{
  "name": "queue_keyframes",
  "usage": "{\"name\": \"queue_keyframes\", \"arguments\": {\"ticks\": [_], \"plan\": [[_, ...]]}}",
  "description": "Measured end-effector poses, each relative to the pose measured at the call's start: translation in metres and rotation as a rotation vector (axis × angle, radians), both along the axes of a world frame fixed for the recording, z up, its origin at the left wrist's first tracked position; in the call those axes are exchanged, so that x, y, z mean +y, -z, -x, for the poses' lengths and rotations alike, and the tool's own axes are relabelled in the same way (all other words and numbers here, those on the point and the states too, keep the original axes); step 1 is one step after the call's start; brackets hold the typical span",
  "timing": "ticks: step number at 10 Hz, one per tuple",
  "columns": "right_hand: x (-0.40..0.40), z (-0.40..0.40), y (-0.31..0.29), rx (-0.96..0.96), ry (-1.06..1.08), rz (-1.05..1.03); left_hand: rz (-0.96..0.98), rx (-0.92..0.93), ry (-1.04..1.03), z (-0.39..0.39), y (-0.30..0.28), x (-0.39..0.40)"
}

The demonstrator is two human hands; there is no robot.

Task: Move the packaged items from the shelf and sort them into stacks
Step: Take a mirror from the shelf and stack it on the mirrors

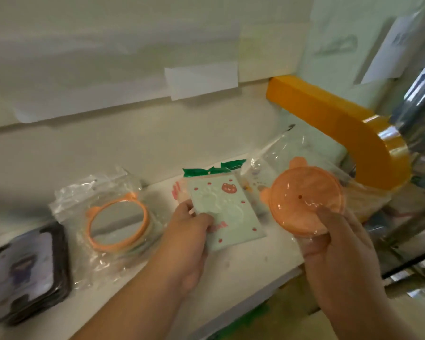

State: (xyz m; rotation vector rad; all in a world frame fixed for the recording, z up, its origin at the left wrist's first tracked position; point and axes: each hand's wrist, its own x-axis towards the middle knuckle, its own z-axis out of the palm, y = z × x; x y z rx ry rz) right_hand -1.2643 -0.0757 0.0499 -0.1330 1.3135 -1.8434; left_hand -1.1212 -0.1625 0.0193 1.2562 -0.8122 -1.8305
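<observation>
Left hand (194, 231) grip pinches bear-printed green packet (221, 212), lettering unreadable; right hand (339, 246) clasps bagged orange mirror (304, 200).

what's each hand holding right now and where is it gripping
The left hand pinches the mint card packet at its lower left edge. The right hand grips the bagged orange round mirror at its bottom rim.

Two bare forearms come in from the lower edge of the view, one from the lower left and one from the lower right, each ending in a bare hand. No sleeve or cuff shows on either arm up to the frame edge. The left hand (192, 231) and the right hand (339, 244) wear no gloves, and no rings, watch or bracelet can be seen on the fingers or wrists. The fingernails are too blurred to make out.
</observation>
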Motion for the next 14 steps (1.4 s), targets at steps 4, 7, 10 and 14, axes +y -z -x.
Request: {"name": "queue_keyframes", "arguments": {"ticks": [4,7,10,14], "plan": [[-0.038,0.095,0.030,0.156,-0.073,0.026,0.025,-0.170,0.051,0.121,0.017,-0.062],[-0.053,0.100,0.036,0.392,-0.198,-0.024,0.243,-0.415,-0.036,0.107,0.002,-0.047],[-0.082,0.055,0.029,0.849,-0.471,0.088,0.633,-1.004,-0.153,-0.018,-0.015,-0.017],[-0.128,-0.096,0.032,1.986,-0.887,0.369,0.611,-1.384,-0.121,-0.159,-0.021,0.020]]}}
